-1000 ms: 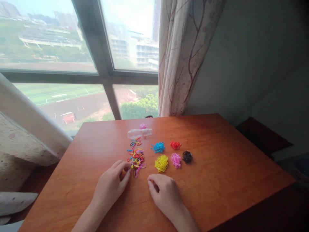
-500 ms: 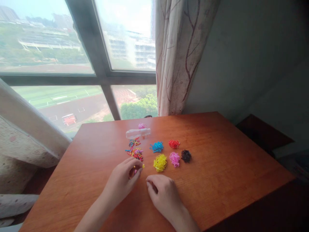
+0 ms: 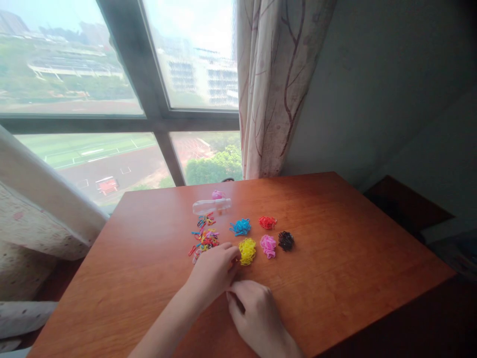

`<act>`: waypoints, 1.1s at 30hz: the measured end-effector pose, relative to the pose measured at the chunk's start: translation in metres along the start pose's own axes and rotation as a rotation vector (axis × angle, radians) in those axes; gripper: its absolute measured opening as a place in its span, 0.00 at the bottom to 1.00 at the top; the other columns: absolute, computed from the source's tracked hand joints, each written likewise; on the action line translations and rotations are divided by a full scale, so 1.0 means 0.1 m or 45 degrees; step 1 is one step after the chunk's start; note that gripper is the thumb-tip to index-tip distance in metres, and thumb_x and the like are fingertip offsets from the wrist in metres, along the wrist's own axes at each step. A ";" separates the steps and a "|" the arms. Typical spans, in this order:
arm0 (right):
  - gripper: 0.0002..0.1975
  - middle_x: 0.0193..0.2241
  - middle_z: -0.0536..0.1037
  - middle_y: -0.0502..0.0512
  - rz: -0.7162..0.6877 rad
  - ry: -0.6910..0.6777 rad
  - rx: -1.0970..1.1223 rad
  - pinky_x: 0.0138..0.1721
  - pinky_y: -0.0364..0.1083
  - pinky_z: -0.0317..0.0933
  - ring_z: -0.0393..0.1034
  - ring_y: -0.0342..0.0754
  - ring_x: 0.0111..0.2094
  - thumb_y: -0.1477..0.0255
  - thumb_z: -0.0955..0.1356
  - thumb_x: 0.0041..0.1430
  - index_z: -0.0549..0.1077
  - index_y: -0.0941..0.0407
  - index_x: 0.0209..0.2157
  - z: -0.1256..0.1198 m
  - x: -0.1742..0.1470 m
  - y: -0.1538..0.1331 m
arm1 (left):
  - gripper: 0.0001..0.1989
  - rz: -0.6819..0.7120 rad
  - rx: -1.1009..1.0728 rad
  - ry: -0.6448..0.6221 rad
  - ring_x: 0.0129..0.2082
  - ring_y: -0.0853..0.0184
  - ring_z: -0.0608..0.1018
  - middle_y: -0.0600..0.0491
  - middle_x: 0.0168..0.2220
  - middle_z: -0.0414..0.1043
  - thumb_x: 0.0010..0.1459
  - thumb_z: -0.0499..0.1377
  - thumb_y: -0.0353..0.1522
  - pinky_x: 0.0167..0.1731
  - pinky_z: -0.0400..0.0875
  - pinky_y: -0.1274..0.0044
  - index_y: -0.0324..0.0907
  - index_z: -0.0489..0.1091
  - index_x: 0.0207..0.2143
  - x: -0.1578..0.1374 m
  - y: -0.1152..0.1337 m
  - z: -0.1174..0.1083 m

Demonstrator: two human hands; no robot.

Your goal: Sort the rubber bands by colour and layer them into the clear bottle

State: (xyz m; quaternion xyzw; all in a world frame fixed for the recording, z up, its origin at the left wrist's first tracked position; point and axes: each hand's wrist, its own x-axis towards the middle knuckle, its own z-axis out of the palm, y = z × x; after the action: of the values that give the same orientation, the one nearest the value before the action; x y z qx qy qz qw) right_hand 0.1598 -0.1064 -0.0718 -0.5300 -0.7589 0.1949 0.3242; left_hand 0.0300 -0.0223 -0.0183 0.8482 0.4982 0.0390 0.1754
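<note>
My left hand (image 3: 217, 266) reaches over the table with its fingers bent in a pinch at the left edge of the yellow rubber band pile (image 3: 247, 251). A bit of yellow band shows at its fingertips. Close below it, my right hand (image 3: 255, 311) rests on the wood with thumb and fingers curled together; what they hold, if anything, is hidden. Left of the yellow pile lies a mixed heap of coloured rubber bands (image 3: 207, 240), partly covered by my left hand. Separate piles of blue bands (image 3: 240, 227), red bands (image 3: 267, 222), pink bands (image 3: 268, 246) and black bands (image 3: 286, 241) lie around.
A clear plastic bottle-like container (image 3: 211, 206) lies on its side at the back, with a pink object (image 3: 218, 195) behind it. The brown wooden table (image 3: 346, 258) stands against a window (image 3: 201, 54) and a patterned curtain (image 3: 276, 84).
My left hand has moved right, from the mixed heap to the yellow pile, carrying a yellow band. More of the mixed heap now shows. My right hand has shifted slightly downward.
</note>
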 end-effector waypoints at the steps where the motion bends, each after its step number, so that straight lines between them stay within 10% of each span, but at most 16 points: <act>1: 0.09 0.26 0.76 0.50 0.000 0.001 0.001 0.31 0.42 0.52 0.71 0.45 0.29 0.80 0.62 0.58 0.69 0.54 0.28 0.00 0.00 0.00 | 0.09 0.005 -0.017 0.004 0.34 0.64 0.79 0.53 0.37 0.77 0.60 0.54 0.28 0.30 0.63 0.78 0.46 0.73 0.35 0.00 0.00 0.01; 19: 0.09 0.28 0.78 0.45 0.145 -0.143 -0.134 0.30 0.43 0.50 0.72 0.44 0.30 0.79 0.64 0.60 0.71 0.51 0.33 -0.02 0.13 -0.11 | 0.13 -0.257 -0.236 0.350 0.26 0.68 0.72 0.55 0.29 0.75 0.63 0.51 0.39 0.28 0.63 0.78 0.45 0.73 0.35 -0.55 -0.80 -0.06; 33: 0.04 0.30 0.80 0.53 0.246 -0.134 -0.383 0.28 0.43 0.55 0.76 0.49 0.31 0.72 0.67 0.62 0.74 0.53 0.37 0.11 0.67 -0.38 | 0.12 -0.245 -0.337 0.260 0.32 0.65 0.76 0.52 0.33 0.76 0.63 0.51 0.35 0.34 0.67 0.76 0.44 0.74 0.35 -0.60 -0.74 -0.01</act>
State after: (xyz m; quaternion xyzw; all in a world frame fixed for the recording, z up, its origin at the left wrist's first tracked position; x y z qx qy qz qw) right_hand 0.1112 -0.0577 -0.0359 -0.6321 -0.7409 0.1370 0.1811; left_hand -0.0623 -0.0412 -0.0361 0.7578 0.5828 0.1732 0.2370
